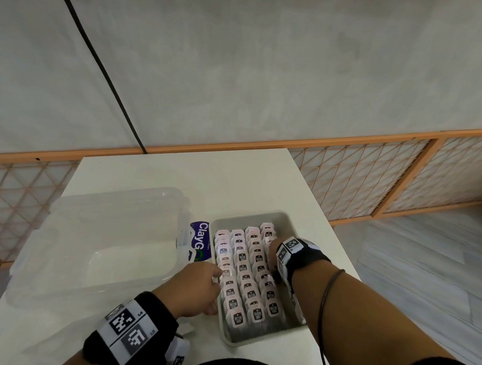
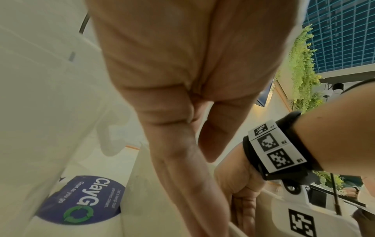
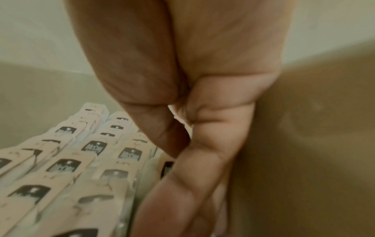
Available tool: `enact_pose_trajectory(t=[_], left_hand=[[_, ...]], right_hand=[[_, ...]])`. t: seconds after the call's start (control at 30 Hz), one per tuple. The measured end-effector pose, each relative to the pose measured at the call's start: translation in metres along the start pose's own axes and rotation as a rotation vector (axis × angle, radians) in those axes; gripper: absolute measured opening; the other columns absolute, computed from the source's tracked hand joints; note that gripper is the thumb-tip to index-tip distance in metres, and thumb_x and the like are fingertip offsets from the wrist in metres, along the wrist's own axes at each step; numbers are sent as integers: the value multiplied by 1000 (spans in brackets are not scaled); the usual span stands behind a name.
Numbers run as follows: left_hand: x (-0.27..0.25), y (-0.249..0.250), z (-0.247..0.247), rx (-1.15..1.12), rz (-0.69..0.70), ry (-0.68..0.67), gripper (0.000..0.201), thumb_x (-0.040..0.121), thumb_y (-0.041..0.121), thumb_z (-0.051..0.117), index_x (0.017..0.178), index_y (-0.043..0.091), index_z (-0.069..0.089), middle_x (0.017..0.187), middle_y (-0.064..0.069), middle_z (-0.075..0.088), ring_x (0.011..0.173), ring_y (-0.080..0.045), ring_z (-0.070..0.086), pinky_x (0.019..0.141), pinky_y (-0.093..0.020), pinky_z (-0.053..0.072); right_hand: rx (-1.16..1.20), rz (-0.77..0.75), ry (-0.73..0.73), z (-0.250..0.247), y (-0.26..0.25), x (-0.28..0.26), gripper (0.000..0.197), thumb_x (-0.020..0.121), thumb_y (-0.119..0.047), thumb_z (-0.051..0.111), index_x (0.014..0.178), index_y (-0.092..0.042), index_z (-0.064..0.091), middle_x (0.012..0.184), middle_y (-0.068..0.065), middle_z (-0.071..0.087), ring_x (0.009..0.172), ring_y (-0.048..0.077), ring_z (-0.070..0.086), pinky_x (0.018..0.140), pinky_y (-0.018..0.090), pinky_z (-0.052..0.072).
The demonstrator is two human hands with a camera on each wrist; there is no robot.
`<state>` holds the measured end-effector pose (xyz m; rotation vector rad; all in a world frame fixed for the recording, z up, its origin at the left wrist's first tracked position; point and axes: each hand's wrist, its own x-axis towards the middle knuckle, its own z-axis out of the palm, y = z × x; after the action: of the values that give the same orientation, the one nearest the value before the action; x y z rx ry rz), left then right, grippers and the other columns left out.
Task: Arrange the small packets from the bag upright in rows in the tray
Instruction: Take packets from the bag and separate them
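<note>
Clear tub (image 1: 101, 240) left of left hand (image 1: 195, 288). Left fingers straight, tips touching packets (image 1: 244, 275) at tray (image 1: 285, 222) left edge. Right hand (image 1: 273, 254): fingers reach down among rightmost row; grasp unclear.

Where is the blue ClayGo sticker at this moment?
In the head view the ClayGo sticker lies on the table, between the clear plastic container on its left and the tray on its right, just beyond the left hand.
</note>
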<state>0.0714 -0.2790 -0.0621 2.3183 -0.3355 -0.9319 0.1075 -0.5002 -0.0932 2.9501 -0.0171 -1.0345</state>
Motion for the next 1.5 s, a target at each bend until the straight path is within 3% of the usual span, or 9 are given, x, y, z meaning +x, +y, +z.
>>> enact_pose_trajectory(t=[0.1, 0.47, 0.67, 0.73, 0.8, 0.87, 1.03, 1.3, 1.5], left_hand=[[-1, 2, 1, -23, -25, 18, 32, 91, 4, 43, 121, 4, 55, 85, -11, 72, 77, -24, 73, 81, -39, 57], [-3, 2, 1, -62, -82, 42, 32, 89, 2, 45, 120, 10, 53, 85, -13, 73, 72, -21, 73, 80, -37, 58], [-4, -1, -3, 2, -87, 27, 25, 83, 1, 53, 106, 11, 57, 84, -10, 73, 80, -21, 72, 81, -36, 57], [-6, -2, -6, 26, -88, 28, 37, 82, 3, 56, 118, 10, 56, 98, -11, 71, 90, -22, 69, 85, -38, 55], [-14, 0, -14, 27, -69, 54, 42, 85, 4, 56, 125, 12, 53, 110, -12, 65, 94, -25, 68, 86, -37, 55], [-26, 2, -26, -44, -23, 90, 34, 89, 4, 52, 122, 11, 56, 102, -12, 65, 89, -28, 70, 83, -39, 57], [-72, -1, -63, -179, 59, 255, 20, 93, 9, 49, 104, 14, 64, 92, -6, 67, 79, -21, 71, 69, -29, 56], [-138, -73, -74, 195, -101, 303, 13, 89, 30, 58, 83, 31, 69, 82, 12, 66, 78, -1, 59, 63, -16, 40], [-160, -128, -42, 292, -293, 274, 15, 87, 48, 56, 100, 56, 54, 98, 5, 33, 101, -15, 35, 89, -27, 37]], right_hand=[[-17, -13, -17, -7, 3, -12, 85, 83, -26, 68, 151, -18, 19, 156, 1, 24, 141, 22, 29, 114, 36, 27], [-108, -76, -31, -11, -3, -22, 95, 85, -31, 67, 153, -17, 2, 159, 5, 12, 143, 25, 25, 113, 35, 24], [-106, -64, 86, -48, -16, -58, 52, 100, -18, 43, 148, -11, 24, 154, 4, 27, 140, 23, 29, 109, 25, 22], [-128, -92, 154, -65, -21, -60, 39, 99, -16, 43, 136, -4, 44, 144, 10, 43, 132, 25, 41, 104, 28, 32], [-52, -91, 223, -80, -28, -63, 17, 92, -13, 52, 102, -4, 64, 118, 15, 62, 109, 29, 60, 89, 32, 48], [20, -148, 302, -91, -35, -72, 13, 89, -9, 51, 79, -8, 60, 90, 12, 69, 80, 24, 70, 77, 34, 57], [354, -408, 344, -99, -78, -110, 15, 91, -12, 45, 92, -13, 60, 87, 0, 69, 70, 13, 70, 68, 31, 56], [114, -736, 174, -64, -159, -135, 26, 94, -10, 46, 110, -19, 64, 106, -6, 66, 83, 4, 57, 80, 21, 44], [-184, -778, 78, -22, -211, -134, 42, 95, -17, 46, 136, -25, 45, 133, 2, 52, 119, 22, 50, 96, 36, 43]])
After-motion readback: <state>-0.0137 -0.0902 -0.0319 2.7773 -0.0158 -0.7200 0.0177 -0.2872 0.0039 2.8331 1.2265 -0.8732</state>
